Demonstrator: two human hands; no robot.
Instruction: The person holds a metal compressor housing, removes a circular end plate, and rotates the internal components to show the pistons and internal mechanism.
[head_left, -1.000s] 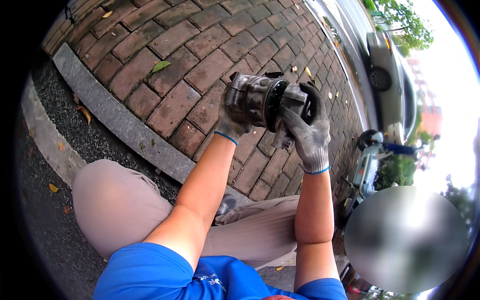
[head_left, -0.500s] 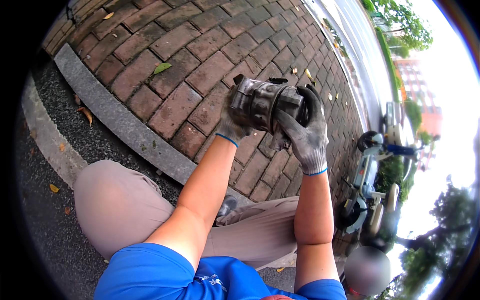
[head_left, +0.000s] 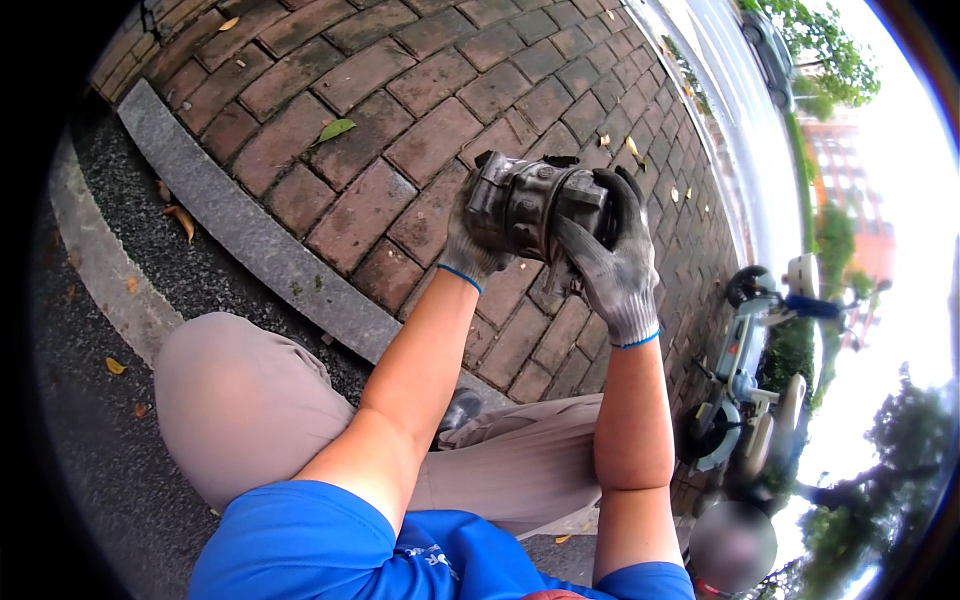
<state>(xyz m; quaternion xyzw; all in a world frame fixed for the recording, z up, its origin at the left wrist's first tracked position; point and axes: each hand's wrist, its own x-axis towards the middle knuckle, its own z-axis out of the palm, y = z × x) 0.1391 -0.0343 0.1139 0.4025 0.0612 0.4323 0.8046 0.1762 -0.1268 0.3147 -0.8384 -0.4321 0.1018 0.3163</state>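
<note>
The dark gap that showed a second ago between the two sections of the greasy metal part (head_left: 522,208) is gone from sight, its right section now sitting against the left one. The gloved right hand (head_left: 610,258) grips the right end, thumb across the near side, fingers curled over the far side, spread only as wide as the part. The gloved left hand (head_left: 468,243) holds the left end, its fingers mostly hidden behind it, so their bend cannot be told. The part is held above the brick paving (head_left: 335,215), its long axis running roughly left to right, the right end slightly nearer the body; its inside is hidden. Beyond lie a stone kerb (head_left: 255,260) and a scooter (head_left: 738,355), and a round blur (head_left: 733,545) covers the lower right.
</note>
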